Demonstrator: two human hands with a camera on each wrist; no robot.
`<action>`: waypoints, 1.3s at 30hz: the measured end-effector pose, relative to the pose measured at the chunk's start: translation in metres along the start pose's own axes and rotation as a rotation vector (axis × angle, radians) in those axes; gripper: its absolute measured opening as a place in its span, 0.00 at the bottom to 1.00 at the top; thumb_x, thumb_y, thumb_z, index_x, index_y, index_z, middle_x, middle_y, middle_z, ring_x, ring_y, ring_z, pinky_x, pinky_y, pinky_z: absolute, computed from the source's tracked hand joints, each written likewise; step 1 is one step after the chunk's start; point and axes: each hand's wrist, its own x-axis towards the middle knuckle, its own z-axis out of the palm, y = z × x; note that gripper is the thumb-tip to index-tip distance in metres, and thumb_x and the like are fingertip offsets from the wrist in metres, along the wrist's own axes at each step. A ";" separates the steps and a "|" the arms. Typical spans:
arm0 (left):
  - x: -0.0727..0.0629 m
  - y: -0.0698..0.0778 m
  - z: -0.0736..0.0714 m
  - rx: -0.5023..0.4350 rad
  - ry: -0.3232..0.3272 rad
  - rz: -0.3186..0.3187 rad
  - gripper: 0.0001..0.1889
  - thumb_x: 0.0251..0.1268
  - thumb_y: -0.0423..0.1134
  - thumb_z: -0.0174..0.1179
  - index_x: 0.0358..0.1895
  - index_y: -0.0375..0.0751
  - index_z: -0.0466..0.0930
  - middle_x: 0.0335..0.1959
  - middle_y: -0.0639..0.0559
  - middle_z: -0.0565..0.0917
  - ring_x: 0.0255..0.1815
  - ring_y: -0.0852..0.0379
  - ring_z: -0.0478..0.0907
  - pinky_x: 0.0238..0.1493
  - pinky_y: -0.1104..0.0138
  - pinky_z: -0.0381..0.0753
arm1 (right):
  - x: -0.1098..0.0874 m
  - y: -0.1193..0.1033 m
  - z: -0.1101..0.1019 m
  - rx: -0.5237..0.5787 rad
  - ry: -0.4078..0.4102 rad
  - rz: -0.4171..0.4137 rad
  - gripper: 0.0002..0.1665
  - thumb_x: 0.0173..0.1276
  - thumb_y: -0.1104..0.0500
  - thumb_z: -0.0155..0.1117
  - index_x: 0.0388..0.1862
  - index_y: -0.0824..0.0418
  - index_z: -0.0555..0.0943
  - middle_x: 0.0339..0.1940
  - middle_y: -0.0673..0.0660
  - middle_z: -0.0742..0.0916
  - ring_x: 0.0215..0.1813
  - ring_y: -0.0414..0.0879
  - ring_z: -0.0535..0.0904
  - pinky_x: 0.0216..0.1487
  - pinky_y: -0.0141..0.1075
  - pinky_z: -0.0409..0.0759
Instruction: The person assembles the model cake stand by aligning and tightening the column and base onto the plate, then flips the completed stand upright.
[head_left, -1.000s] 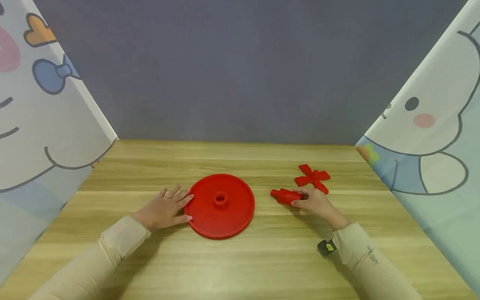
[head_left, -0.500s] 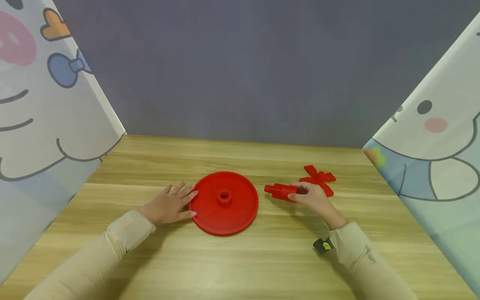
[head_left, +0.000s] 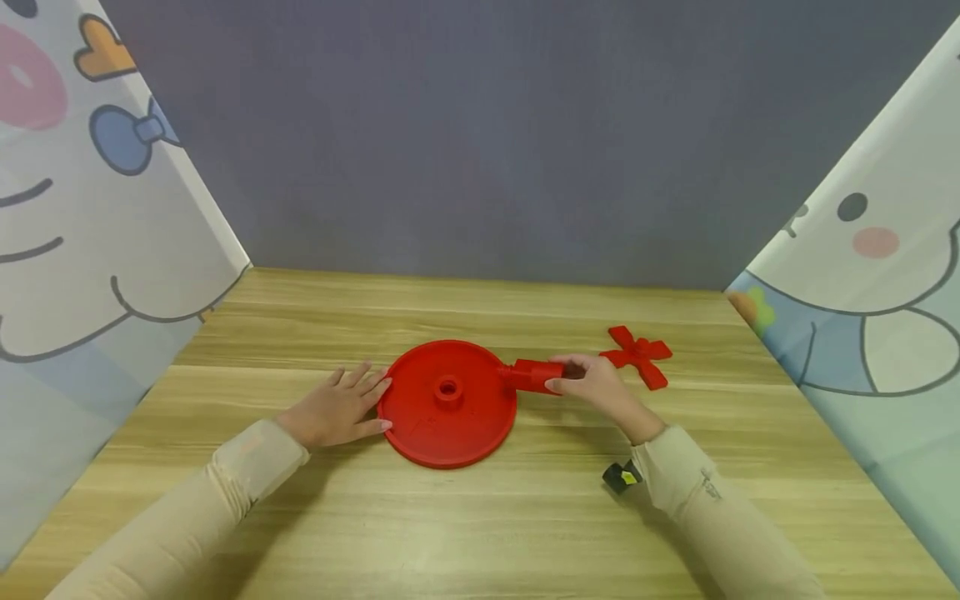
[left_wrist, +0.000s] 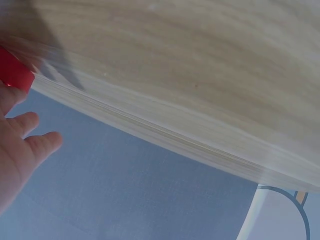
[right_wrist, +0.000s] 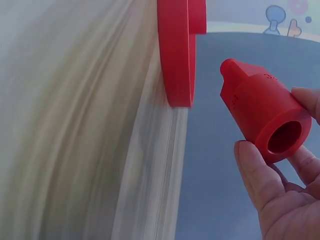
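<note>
A round red disc [head_left: 442, 442] with a raised rim and a hollow hub at its centre lies flat on the table. Along its left rim rests my left hand [head_left: 335, 411], fingers spread and fairly straight. My right hand [head_left: 600, 387] pinches a red hollow cylindrical part [right_wrist: 267, 110] by its wide end. That end has a round hole, and the narrow neck points left, over the disc's right edge in the head view. In the right wrist view the part is held up off the table, apart from the disc.
A red four-bladed piece [head_left: 639, 354] lies on the wooden table [head_left: 420, 542] behind the right hand. A dark grey panel [head_left: 480, 150] stands at the back. Cartoon-printed panels flank both sides. A black wrist device [head_left: 621, 477] sits at the right cuff.
My right hand has carried the red cylindrical part leftward, from beside the four-bladed piece to over the disc's right rim. The left hand stays at the disc's left rim.
</note>
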 end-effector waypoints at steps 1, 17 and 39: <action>0.000 0.000 0.000 -0.003 0.001 0.001 0.36 0.69 0.57 0.50 0.68 0.29 0.65 0.69 0.35 0.65 0.71 0.31 0.54 0.64 0.38 0.58 | 0.001 -0.001 0.002 0.022 -0.001 -0.006 0.26 0.58 0.61 0.70 0.55 0.70 0.79 0.42 0.62 0.87 0.39 0.45 0.82 0.38 0.33 0.79; 0.000 0.002 -0.004 -0.014 0.016 0.012 0.36 0.70 0.57 0.50 0.67 0.28 0.66 0.68 0.34 0.66 0.70 0.31 0.56 0.64 0.38 0.58 | 0.017 -0.019 0.037 0.162 -0.002 -0.145 0.23 0.54 0.67 0.70 0.49 0.75 0.80 0.37 0.62 0.86 0.36 0.44 0.81 0.36 0.29 0.79; -0.002 0.002 -0.002 -0.017 0.010 0.008 0.36 0.69 0.57 0.51 0.67 0.30 0.66 0.69 0.34 0.65 0.70 0.30 0.55 0.62 0.37 0.60 | 0.025 -0.030 0.049 0.132 -0.010 -0.107 0.28 0.55 0.62 0.73 0.54 0.73 0.79 0.41 0.62 0.87 0.41 0.48 0.83 0.38 0.31 0.80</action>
